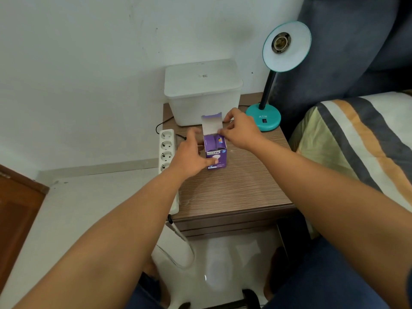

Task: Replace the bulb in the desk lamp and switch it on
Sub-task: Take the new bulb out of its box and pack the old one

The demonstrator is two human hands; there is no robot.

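Left hand [189, 157] grips purple ECOLINK box [215, 156], right hand [239, 128] pinching flap

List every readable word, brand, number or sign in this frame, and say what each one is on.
"ECOLINK": front of the purple bulb box.
"ATN": teal base of the desk lamp.
Small dark mark on the lid of the white storage box: too blurred to read.
Fine print low on the bulb box: too small to read.

Two bare forearms, no sleeves, watch or rings; left hand [191, 157], right hand [242, 128]. Dark blue trousers [330, 284] cover the near legs.
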